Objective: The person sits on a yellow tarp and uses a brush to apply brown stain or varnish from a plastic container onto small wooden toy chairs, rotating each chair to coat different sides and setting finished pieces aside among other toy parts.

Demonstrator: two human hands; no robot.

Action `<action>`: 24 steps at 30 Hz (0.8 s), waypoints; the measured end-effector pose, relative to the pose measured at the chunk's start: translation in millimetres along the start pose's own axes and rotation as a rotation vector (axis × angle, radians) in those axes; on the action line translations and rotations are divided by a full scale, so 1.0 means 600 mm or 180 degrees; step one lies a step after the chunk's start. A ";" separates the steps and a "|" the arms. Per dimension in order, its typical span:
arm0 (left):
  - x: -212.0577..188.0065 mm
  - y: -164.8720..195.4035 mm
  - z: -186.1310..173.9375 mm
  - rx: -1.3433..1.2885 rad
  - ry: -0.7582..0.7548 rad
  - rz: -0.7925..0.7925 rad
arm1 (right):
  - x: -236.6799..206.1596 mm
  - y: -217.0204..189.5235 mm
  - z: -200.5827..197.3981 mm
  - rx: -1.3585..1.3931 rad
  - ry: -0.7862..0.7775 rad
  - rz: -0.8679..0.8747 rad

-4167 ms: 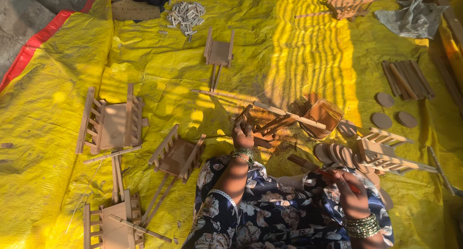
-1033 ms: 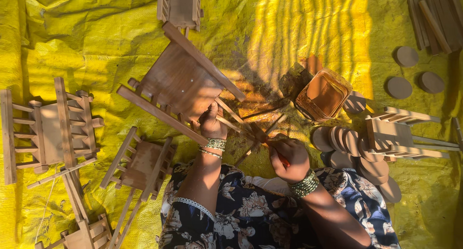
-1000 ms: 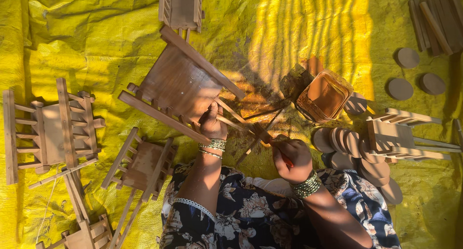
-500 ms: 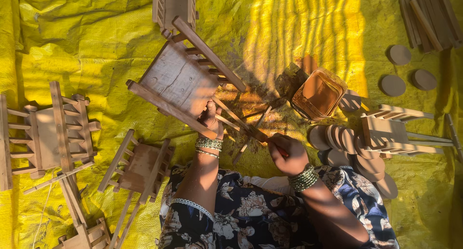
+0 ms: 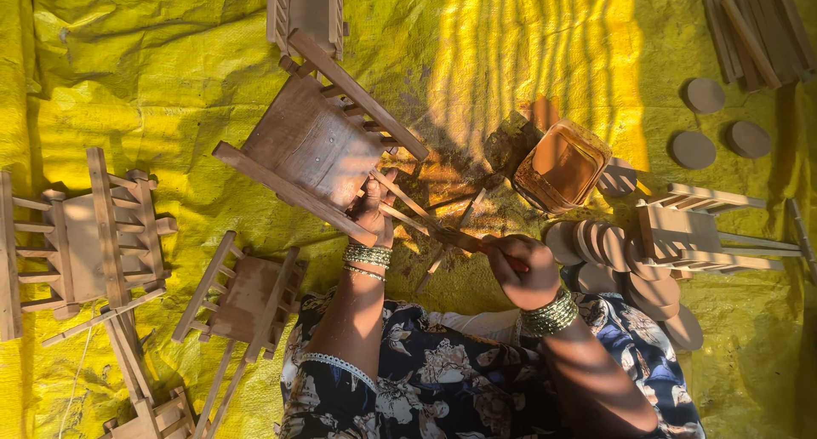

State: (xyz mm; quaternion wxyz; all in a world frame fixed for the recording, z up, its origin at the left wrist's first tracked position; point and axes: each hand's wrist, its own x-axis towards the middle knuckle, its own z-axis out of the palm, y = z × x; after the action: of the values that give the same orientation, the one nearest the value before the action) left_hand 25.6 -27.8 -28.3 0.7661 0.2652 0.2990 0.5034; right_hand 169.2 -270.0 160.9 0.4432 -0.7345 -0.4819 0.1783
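Head view: the left hand [image 5: 372,211] grips the bottom edge of a small wooden cart [image 5: 319,141], held tilted over the yellow sheet [image 5: 128,82]. The right hand [image 5: 516,269] is closed around a thin brush [image 5: 442,233]. Just past it sits a square tub [image 5: 562,167] with brown glue inside. Round wooden discs [image 5: 608,248] lie beside it.

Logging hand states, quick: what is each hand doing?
Left hand: shut on the wooden cart frame.
Right hand: shut on a brush.
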 end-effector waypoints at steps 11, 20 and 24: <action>0.021 0.051 -0.015 -0.0474 0.0261 0.0357 | 0.017 0.094 0.004 -0.0359 0.0139 -0.1173; 0.010 0.083 -0.004 -0.0300 0.0381 0.0352 | 0.000 0.150 0.047 0.0237 0.0211 -0.0969; 0.021 0.064 -0.015 -0.0271 0.0065 0.0282 | 0.033 0.187 -0.025 -0.0982 0.1123 -0.0248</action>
State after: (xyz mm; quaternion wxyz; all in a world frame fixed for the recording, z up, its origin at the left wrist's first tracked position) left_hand -0.5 -1.4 -9.9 0.7506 0.2402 0.2731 0.5517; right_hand 250.6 -276.0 79.7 0.4096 -0.7942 -0.4465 -0.0457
